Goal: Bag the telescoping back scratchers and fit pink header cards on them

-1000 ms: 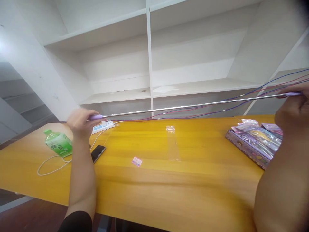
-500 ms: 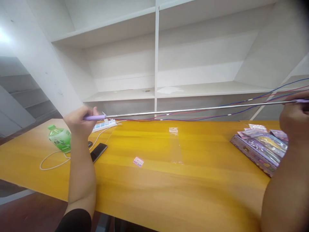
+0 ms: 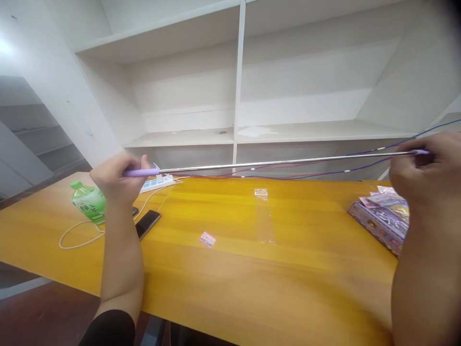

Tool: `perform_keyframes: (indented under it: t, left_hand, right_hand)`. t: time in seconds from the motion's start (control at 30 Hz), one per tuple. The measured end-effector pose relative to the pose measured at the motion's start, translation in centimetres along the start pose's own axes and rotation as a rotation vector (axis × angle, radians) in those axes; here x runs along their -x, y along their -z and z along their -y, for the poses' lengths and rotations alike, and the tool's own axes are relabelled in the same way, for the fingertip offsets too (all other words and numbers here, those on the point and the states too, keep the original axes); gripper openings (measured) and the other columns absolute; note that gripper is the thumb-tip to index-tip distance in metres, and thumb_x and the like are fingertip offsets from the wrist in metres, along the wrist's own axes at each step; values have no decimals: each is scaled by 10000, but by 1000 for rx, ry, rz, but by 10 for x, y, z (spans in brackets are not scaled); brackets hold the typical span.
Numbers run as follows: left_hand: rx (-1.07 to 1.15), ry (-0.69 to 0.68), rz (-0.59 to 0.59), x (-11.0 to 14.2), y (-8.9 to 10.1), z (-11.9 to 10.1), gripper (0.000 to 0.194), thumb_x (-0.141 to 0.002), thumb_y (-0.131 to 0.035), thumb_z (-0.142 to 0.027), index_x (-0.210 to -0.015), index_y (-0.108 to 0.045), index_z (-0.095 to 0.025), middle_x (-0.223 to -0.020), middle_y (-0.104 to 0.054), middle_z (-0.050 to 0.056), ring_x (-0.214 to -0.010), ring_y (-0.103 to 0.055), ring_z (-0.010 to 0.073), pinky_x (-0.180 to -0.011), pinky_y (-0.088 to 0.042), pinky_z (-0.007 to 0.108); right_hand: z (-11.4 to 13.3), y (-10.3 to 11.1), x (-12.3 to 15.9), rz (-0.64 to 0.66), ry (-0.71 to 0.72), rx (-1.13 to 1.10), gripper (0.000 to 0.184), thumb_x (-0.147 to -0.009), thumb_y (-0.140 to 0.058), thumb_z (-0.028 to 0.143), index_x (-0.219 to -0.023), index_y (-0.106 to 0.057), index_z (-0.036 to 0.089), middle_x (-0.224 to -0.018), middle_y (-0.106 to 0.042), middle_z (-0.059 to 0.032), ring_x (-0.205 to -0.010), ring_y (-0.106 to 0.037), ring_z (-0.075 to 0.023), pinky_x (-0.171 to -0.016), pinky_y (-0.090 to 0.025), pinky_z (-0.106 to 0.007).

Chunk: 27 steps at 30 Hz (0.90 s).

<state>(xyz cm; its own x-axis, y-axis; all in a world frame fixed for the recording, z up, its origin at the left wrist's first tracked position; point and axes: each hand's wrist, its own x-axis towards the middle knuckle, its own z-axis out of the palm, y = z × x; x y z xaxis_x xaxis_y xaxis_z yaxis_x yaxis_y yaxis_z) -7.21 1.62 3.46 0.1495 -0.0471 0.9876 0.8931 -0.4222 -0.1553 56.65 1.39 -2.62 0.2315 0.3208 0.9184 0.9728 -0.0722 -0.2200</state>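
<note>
My left hand [image 3: 117, 177] is closed around the purple handle of a thin silver telescopic rod [image 3: 252, 165]. The rod stretches almost level across the view, above the far edge of the table. At its other end my right hand [image 3: 428, 168] grips a small purple tip, most of which the fingers cover. On the table below lie a small pink printed card [image 3: 208, 239] and a clear plastic sleeve [image 3: 264, 218]. Behind my right wrist stands a purple patterned box [image 3: 374, 228] filled with plastic-wrapped packets, partly hidden by the forearm.
On the yellow wooden table [image 3: 230, 283], a green bottle [image 3: 86, 199], a black phone [image 3: 149, 223] and a white cable [image 3: 66, 242] are at the left. A white power strip [image 3: 162, 182] lies near the back edge. Red and blue wires [image 3: 324, 173] run before white shelves [image 3: 187, 137].
My right hand has moved left with its end of the rod, and the span between my hands is shorter. My left hand keeps its grip almost in place.
</note>
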Motion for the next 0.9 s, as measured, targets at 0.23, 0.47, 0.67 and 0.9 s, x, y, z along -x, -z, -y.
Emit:
perform_keyframes:
  t: [0.23,0.47,0.67,0.9]
  left_hand:
    - [55,-28,-6,4,-6,-35,338,-757,-789,-203,-601,-490,-225,-518,-454,-55,-500,-319,97,-493,-264,281]
    - [103,-111,86,17,-20,-101,385,-836,-740,-170,-599,-442,-220,-526,-417,-47,-512,-349,117,-510,-272,294]
    - [100,-96,45,18,-20,-104,363,-808,-720,-110,-631,-423,-223,-543,-389,-55,-535,-327,123,-522,-262,297]
    - [127,-18,49,22,-22,-119,338,-800,-701,-105,-628,-436,-225,-548,-396,-52,-529,-320,122,-516,-260,295]
  right_hand:
    - [72,4,3,186,-94,-24,99,-673,-678,212,-602,-611,222,-659,-655,-125,-643,-568,-188,-600,-320,-372]
    - [149,6,67,120,457,-119,83,-892,-629,226,-818,-663,213,-792,-744,-9,-630,-557,-131,-568,-271,-274]
    - [157,1,73,155,422,-118,91,-877,-608,215,-800,-654,199,-750,-712,3,-603,-483,-128,-584,-217,-286]
    - [161,20,68,126,381,-94,85,-871,-632,235,-799,-667,207,-749,-726,-8,-603,-511,-145,-582,-217,-305]
